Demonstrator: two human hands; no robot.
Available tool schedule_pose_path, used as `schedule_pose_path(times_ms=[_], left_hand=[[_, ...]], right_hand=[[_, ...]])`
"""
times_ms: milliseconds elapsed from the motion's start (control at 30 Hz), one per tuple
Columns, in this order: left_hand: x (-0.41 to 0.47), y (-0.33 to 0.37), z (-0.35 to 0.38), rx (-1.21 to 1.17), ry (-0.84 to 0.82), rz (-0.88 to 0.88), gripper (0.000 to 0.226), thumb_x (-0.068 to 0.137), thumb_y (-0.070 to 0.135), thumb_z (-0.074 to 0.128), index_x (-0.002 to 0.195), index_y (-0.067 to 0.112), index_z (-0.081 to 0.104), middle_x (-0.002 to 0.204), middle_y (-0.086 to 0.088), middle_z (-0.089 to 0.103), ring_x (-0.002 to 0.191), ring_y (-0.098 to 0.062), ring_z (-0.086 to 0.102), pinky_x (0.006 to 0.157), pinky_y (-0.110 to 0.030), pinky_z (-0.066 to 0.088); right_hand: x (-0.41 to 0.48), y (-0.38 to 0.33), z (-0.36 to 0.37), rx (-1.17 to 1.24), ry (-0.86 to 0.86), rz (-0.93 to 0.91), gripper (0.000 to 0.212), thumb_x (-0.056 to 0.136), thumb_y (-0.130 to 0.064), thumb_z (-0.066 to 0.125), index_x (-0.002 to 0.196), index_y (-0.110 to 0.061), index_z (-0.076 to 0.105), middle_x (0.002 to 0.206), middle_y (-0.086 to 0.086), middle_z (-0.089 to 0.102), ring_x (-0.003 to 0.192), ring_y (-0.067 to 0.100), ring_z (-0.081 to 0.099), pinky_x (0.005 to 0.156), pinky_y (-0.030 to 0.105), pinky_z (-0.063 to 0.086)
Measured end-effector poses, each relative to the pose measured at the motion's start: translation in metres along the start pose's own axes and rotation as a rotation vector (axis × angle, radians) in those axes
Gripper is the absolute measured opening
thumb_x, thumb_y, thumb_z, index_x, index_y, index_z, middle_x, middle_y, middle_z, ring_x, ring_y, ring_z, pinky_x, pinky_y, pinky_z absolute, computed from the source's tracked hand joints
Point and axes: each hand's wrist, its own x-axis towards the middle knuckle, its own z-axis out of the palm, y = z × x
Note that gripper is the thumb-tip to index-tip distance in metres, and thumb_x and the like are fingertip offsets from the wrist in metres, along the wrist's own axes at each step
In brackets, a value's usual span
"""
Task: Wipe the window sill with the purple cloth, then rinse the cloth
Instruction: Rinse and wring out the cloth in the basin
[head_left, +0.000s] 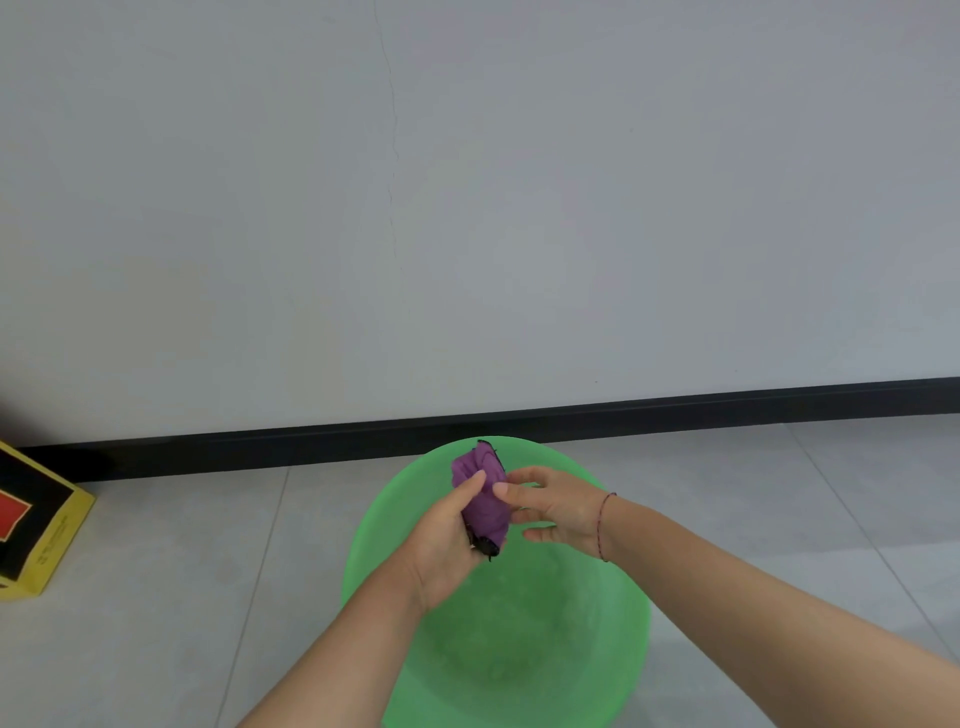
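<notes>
The purple cloth (483, 493) is bunched into a wad with a dark edge showing at its lower end. It is held above a green plastic basin (597, 649) that stands on the tiled floor. My left hand (447, 540) cups the cloth from the left, fingers curled behind it and thumb along its front. My right hand (556, 506) comes in from the right, thumb pressed on the cloth, the other fingers curled round its far side. A thin string bracelet circles the right wrist. The window sill is out of view.
A yellow and black cardboard box (36, 525) sits on the floor at the far left. A grey wall with a black skirting board (675, 410) runs just behind the basin. Grey floor tiles (182, 597) spread on both sides.
</notes>
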Motion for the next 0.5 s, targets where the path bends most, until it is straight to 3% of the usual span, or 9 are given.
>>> schedule_pose_path(times_ms=[133, 200, 267, 400, 500], left_hand=[[0.001, -0.001, -0.004, -0.010, 0.031, 0.008, 0.035, 0.090, 0.025, 0.056, 0.123, 0.014, 0.056, 0.120, -0.011, 0.064, 0.111, -0.024, 0.059, 0.086, -0.037, 0.051], [0.002, 0.002, -0.009, 0.001, 0.135, 0.057, 0.035, 0.083, 0.020, 0.064, 0.116, 0.013, 0.058, 0.112, -0.008, 0.066, 0.107, -0.022, 0.059, 0.091, -0.041, 0.046], [0.003, 0.005, -0.013, 0.001, 0.224, 0.094, 0.036, 0.073, 0.024, 0.071, 0.106, 0.016, 0.062, 0.106, -0.005, 0.068, 0.106, -0.019, 0.058, 0.096, -0.043, 0.041], [0.005, 0.010, -0.015, -0.092, 0.289, 0.147, 0.027, 0.073, 0.022, 0.074, 0.097, 0.016, 0.063, 0.095, -0.005, 0.070, 0.094, -0.018, 0.062, 0.077, -0.035, 0.051], [0.003, 0.014, -0.013, -0.188, 0.326, 0.137, 0.037, 0.063, 0.017, 0.078, 0.096, 0.012, 0.062, 0.091, -0.009, 0.071, 0.088, -0.022, 0.064, 0.067, -0.033, 0.053]], right_hand=[[0.006, 0.001, 0.002, 0.055, 0.005, -0.030, 0.024, 0.083, -0.016, 0.068, 0.106, -0.014, 0.060, 0.104, 0.004, 0.064, 0.098, 0.018, 0.058, 0.081, 0.030, 0.046], [0.006, -0.001, -0.001, 0.159, 0.029, -0.067, 0.023, 0.081, -0.005, 0.068, 0.101, -0.011, 0.060, 0.102, 0.005, 0.063, 0.098, 0.019, 0.057, 0.083, 0.031, 0.048], [0.005, -0.004, -0.003, 0.227, 0.038, -0.112, 0.027, 0.078, -0.006, 0.071, 0.102, -0.009, 0.060, 0.101, 0.006, 0.065, 0.099, 0.021, 0.059, 0.082, 0.030, 0.051], [0.001, -0.009, -0.007, 0.335, 0.054, -0.152, 0.042, 0.070, -0.020, 0.075, 0.106, -0.004, 0.060, 0.099, 0.010, 0.068, 0.093, 0.023, 0.063, 0.075, 0.030, 0.057], [0.000, -0.016, -0.014, 0.379, 0.099, -0.146, 0.040, 0.074, -0.021, 0.074, 0.108, -0.005, 0.059, 0.097, 0.011, 0.067, 0.087, 0.024, 0.064, 0.070, 0.034, 0.057]])
